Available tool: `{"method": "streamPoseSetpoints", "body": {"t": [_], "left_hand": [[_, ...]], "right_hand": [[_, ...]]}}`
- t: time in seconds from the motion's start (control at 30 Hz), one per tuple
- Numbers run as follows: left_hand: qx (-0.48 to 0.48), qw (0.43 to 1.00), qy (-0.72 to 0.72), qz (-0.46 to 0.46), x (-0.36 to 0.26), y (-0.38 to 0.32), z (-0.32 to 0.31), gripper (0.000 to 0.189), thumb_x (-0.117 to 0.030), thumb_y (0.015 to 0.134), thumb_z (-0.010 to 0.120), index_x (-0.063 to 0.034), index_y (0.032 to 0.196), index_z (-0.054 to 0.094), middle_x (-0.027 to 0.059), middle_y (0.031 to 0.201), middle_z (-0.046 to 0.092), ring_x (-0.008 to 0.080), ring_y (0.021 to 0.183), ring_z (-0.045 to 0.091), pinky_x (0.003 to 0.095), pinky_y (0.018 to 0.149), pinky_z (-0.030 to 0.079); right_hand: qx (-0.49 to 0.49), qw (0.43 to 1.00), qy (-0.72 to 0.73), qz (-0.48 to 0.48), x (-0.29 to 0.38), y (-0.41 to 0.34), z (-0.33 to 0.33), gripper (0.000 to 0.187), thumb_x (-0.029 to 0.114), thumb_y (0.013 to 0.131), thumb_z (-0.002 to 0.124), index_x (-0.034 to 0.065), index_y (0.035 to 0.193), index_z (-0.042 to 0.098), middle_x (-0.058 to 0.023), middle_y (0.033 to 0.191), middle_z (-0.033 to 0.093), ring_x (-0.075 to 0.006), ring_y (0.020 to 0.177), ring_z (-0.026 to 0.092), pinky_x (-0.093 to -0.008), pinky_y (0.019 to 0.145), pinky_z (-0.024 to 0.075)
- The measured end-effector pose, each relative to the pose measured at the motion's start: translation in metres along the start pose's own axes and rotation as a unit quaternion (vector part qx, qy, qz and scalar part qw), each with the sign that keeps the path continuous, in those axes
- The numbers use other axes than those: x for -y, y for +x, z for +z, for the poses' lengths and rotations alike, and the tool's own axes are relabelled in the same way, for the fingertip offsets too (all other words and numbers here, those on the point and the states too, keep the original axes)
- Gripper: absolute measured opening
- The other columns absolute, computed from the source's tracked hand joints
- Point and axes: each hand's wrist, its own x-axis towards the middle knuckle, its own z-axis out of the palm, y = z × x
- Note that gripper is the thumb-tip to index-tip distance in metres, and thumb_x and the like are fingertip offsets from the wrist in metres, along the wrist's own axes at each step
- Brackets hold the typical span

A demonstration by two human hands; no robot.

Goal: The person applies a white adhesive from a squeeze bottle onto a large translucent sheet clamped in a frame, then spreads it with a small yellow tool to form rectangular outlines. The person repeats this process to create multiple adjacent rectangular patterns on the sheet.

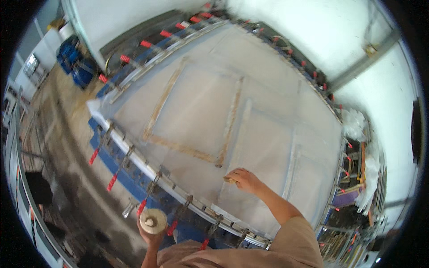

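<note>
A large pale sheet point(201, 110) is stretched across a blue frame, its edges held under bars by clamps with red handles point(112, 182). Brown strips point(182, 148) form a three-sided outline on it. My right hand point(243, 180) grips a small yellowish-brown piece, perhaps a sponge or cloth point(230, 180), against the sheet, just below the outline's lower corner. Near my body, beyond the sheet's edge, my left hand point(150, 234) holds a round, cream-coloured container point(153, 221) with a pale lump in its middle; most of the fingers are hidden beneath it.
Clamps line the frame's near edge and stick out towards me. Blue bundles point(75, 62) lie on the floor at the upper left. Clear plastic sheeting point(353, 124) and stacked long pieces point(348, 248) stand along the right. A metal rail point(20, 181) curves down the far left.
</note>
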Motion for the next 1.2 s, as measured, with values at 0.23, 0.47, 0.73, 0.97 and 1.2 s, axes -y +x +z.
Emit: {"method": "streamPoseSetpoints", "body": {"t": [0.23,0.47,0.73,0.97,1.2], "left_hand": [[0.188,0.968,-0.112,0.122,-0.163,0.084,-0.008,0.1,-0.022,0.059,0.095,-0.0023,0.14,0.039,0.0143,0.123,0.058,0.0267,0.112,0.061,0.043,0.097,0.05],[0.293,0.741,0.424,0.431,-0.278,0.229,0.133,0.085,-0.027,0.061,0.088,-0.006,0.134,0.049,0.0174,0.118,0.062,0.0373,0.108,0.063,0.0516,0.095,0.046],[0.229,0.419,0.602,0.64,-0.306,0.324,0.376,0.075,-0.025,0.066,0.083,-0.0077,0.131,0.05,0.0172,0.117,0.061,0.036,0.111,0.059,0.0552,0.097,0.043],[0.176,0.35,0.611,0.688,-0.293,0.34,0.499,0.055,-0.024,0.083,0.076,-0.0069,0.131,0.055,0.0128,0.118,0.066,0.0313,0.111,0.062,0.0548,0.098,0.043],[0.211,0.338,0.619,0.677,-0.276,0.325,0.525,0.05,-0.021,0.084,0.074,-0.0081,0.13,0.057,0.0104,0.118,0.066,0.0306,0.112,0.062,0.0525,0.099,0.043]], "right_hand": [[-0.457,0.814,0.277,0.228,0.092,-0.064,0.017,0.031,0.005,0.088,0.076,0.0046,0.118,0.069,-0.0084,0.102,0.075,-0.017,0.091,0.07,-0.0287,0.082,0.0548],[-0.568,0.651,0.435,0.253,0.118,-0.036,0.048,0.029,-0.002,0.089,0.074,-0.0003,0.117,0.067,-0.005,0.104,0.072,-0.0114,0.095,0.065,-0.0271,0.086,0.0534],[-0.598,0.574,0.411,0.38,0.136,-0.075,0.054,0.034,-0.006,0.085,0.074,-0.0033,0.118,0.065,-0.0088,0.108,0.071,-0.0151,0.101,0.065,-0.0296,0.093,0.0518],[-0.627,0.452,0.385,0.504,0.153,-0.143,0.07,0.033,-0.004,0.084,0.075,-0.0027,0.116,0.066,-0.0087,0.107,0.07,-0.0171,0.1,0.065,-0.0334,0.094,0.0523],[-0.626,0.444,0.384,0.513,0.15,-0.147,0.078,0.031,-0.003,0.085,0.075,-0.0031,0.115,0.066,-0.0086,0.106,0.07,-0.0171,0.099,0.065,-0.0337,0.092,0.0519]]}}
